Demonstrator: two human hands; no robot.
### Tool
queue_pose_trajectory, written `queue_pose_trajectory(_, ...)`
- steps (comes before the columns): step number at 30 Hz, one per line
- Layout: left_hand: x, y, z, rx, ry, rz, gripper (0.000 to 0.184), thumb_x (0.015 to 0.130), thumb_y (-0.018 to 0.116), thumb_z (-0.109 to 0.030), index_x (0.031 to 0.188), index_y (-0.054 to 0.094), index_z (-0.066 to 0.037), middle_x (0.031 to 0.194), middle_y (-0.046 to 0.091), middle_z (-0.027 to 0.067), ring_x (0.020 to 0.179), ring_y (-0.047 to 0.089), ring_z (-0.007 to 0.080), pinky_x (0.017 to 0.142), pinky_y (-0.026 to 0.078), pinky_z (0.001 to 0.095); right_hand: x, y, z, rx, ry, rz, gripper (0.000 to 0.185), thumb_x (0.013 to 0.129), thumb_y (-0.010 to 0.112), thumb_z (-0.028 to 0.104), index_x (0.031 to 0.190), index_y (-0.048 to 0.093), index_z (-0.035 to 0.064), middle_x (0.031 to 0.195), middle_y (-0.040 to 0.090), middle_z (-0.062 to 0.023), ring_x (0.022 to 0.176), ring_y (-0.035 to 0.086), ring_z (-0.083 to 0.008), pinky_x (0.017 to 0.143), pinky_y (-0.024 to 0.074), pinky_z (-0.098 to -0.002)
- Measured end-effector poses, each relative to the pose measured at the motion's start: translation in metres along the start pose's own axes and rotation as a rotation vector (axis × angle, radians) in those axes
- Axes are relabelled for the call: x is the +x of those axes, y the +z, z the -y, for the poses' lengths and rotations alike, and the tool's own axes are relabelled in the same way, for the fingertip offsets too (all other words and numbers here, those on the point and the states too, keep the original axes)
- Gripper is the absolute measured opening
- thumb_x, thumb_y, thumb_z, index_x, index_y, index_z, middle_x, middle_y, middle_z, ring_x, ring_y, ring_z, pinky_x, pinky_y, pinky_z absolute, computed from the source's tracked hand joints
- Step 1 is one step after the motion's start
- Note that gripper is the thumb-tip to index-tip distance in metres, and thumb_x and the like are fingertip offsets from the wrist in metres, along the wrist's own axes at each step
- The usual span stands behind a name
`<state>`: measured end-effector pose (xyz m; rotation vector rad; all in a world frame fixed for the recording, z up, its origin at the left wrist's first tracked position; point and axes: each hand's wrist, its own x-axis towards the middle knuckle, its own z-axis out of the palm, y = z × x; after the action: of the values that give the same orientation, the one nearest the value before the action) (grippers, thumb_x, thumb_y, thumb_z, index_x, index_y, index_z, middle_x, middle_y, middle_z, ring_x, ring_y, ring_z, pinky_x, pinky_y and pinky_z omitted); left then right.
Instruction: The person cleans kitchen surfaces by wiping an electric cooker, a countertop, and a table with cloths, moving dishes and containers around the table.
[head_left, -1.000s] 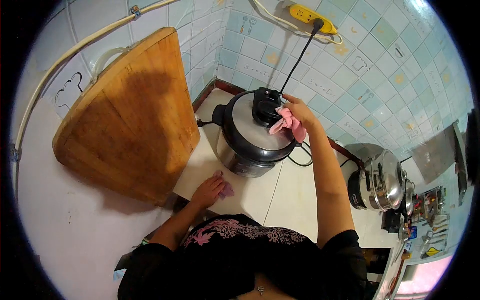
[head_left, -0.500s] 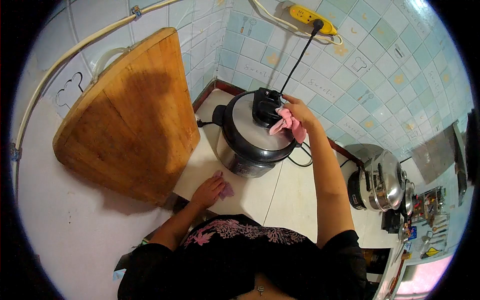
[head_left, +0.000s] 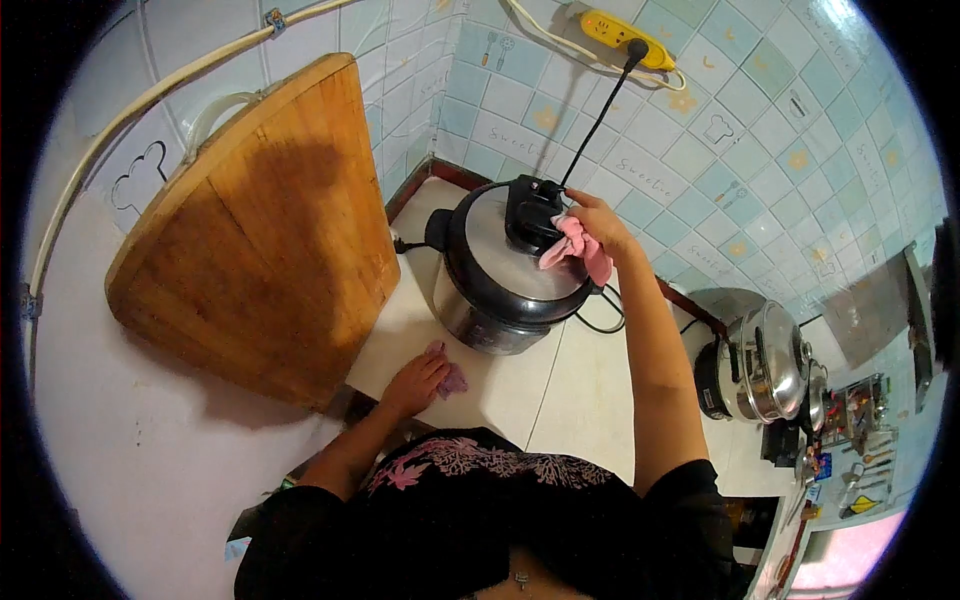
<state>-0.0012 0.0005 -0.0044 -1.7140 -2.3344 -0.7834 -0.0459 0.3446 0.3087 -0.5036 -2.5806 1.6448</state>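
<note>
An electric pressure cooker [head_left: 490, 245] with a silver lid and black rim stands in the counter's corner. My right hand [head_left: 597, 222] is at the right side of its black lid handle [head_left: 530, 215], the index finger reaching to the handle's back end. A pink cloth [head_left: 578, 248] is gripped under that hand's other fingers and hangs over the lid. In front of the cooker, my left hand [head_left: 418, 384] rests on the counter, its fingers closed on a purple cloth [head_left: 453, 381].
A large wooden board [head_left: 260, 240] leans on the left wall. A yellow power strip [head_left: 627, 40] is on the tiled wall, with a black cord running down behind the cooker. Another steel pot [head_left: 770, 360] stands at the right, near hanging utensils [head_left: 870, 470]. The counter [head_left: 500, 395] has a seam.
</note>
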Motion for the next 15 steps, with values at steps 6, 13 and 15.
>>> queue_pose_trajectory(6,0.008,-0.017,-0.009,0.016,0.007,-0.061,0.036,0.074,0.057,-0.012,0.108,0.058,-0.002,0.118,0.054,0.0136,0.114,0.048,0.0287,0.099,0.038,0.0387,0.004,-0.001,-0.003,-0.047,0.014,-0.009,0.055,0.078,0.054,0.011,0.131,0.044,-0.001,0.098,0.062,-0.0132,0.08,0.058,-0.016,0.074,0.0468,-0.0244)
queue_pose_trajectory(13,0.006,-0.015,-0.008,0.007,-0.008,-0.023,0.038,0.074,0.057,-0.013,0.11,0.057,-0.002,0.12,0.053,0.0137,0.115,0.047,0.029,0.1,0.036,0.0389,0.018,-0.009,-0.022,-0.112,-0.053,-0.02,0.052,0.078,0.057,0.016,0.126,0.049,-0.003,0.1,0.063,-0.0166,0.085,0.06,-0.0187,0.076,0.0481,-0.0281)
queue_pose_trajectory(15,0.005,-0.013,-0.007,0.001,-0.01,-0.009,0.039,0.074,0.057,-0.012,0.111,0.057,-0.002,0.12,0.052,0.014,0.116,0.046,0.0295,0.101,0.036,0.0393,0.018,-0.009,-0.022,-0.104,-0.04,-0.014,0.053,0.078,0.055,0.015,0.127,0.047,-0.0024,0.102,0.062,-0.0163,0.088,0.059,-0.0188,0.078,0.0467,-0.0272)
